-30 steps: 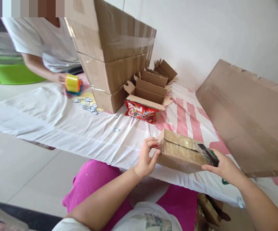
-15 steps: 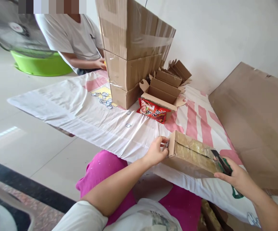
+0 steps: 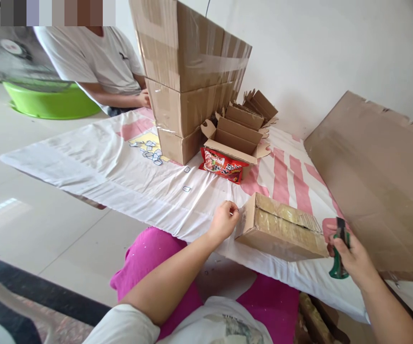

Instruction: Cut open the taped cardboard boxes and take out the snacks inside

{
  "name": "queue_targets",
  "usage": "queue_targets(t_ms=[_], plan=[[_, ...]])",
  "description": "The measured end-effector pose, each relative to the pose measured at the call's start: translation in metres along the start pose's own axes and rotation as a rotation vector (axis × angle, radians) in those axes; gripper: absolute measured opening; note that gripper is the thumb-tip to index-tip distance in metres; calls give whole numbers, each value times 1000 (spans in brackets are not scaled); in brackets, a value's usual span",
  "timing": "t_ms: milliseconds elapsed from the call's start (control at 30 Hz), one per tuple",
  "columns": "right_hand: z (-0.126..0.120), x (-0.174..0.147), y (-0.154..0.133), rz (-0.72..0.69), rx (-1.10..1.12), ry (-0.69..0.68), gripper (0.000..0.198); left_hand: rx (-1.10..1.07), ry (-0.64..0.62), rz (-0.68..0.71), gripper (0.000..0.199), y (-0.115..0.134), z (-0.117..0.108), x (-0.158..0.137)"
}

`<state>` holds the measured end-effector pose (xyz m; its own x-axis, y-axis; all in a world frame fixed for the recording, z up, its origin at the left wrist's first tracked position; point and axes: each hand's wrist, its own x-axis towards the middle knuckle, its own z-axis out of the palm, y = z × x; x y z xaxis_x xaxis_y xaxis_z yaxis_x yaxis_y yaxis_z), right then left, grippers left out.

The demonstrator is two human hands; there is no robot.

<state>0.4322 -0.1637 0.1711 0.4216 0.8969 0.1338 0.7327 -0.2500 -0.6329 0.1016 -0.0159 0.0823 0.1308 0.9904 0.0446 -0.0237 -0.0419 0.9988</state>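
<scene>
A closed cardboard box (image 3: 281,234), with shiny tape along its top seam, lies near the table's front edge. Just left of its end is my left hand (image 3: 224,220), fingers curled into a pinch; what they hold, if anything, is hidden. Beyond the box's right end, my right hand (image 3: 351,255) grips a green-and-black hand tool (image 3: 339,267) with its flat black end pointing up; its exact kind is unclear. Farther back, a red printed food packet (image 3: 222,165) leans against an open cardboard box (image 3: 240,138).
Large taped cartons (image 3: 199,105) are stacked mid-table, with more opened small boxes (image 3: 259,107) behind. A big cardboard panel (image 3: 378,181) stands at the right. Across the patterned tablecloth (image 3: 84,153) sits a person in a white shirt (image 3: 95,62), near a green basin (image 3: 52,102).
My left hand has come off the box's left end and sits slightly away from it. My right hand has moved off the box's top to the right, turning the tool upright.
</scene>
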Motion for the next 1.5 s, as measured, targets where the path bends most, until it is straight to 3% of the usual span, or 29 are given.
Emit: queue_targets(t_ms=[100, 167, 367, 467, 567, 667, 733, 800, 867, 933, 1000, 1067, 1133, 1300, 1367, 1500], plan=[[11, 4, 26, 172, -125, 108, 54, -113, -26, -117, 5, -4, 1, 4], [22, 5, 41, 217, -282, 101, 46, -200, -40, -164, 7, -3, 1, 5], [52, -5, 61, 70, -298, -99, 40, -347, -54, -156, 22, 7, -4, 0], [56, -8, 60, 9, -246, -34, 35, -382, -31, -98, 24, 13, -7, -3], [50, -13, 53, 31, -235, 158, 32, -363, 67, 128, 20, 21, -9, -11], [39, -28, 32, 20, -213, 356, 36, -161, 163, 533, 5, 31, -15, -30], [35, -48, 8, -46, -102, 439, 35, 32, 142, 841, 13, 37, -18, -45], [38, -71, -19, -117, 106, 333, 29, 184, 41, 1085, 24, 40, -18, -59], [48, -93, -46, -164, 362, 51, 33, 258, -86, 1246, 26, 39, -13, -70], [63, -108, -68, -125, 590, -299, 45, 295, -199, 1329, 25, 35, -6, -78], [76, -115, -82, -29, 723, -558, 48, 308, -301, 1342, 27, 27, 2, -84], [85, -115, -90, 41, 738, -601, 42, 302, -402, 1275, 27, 20, 8, -89], [88, -113, -92, 44, 671, -489, 33, 269, -470, 1110, 27, 14, 14, -95], [90, -112, -84, -79, 448, -297, 26, -101, -674, 308, 30, 11, 27, -103], [94, -114, -80, -124, 355, -254, 24, -177, -720, 71, 28, 11, 32, -103], [101, -118, -74, -145, 225, -208, 20, -138, -725, -67, 25, 8, 39, -99]])
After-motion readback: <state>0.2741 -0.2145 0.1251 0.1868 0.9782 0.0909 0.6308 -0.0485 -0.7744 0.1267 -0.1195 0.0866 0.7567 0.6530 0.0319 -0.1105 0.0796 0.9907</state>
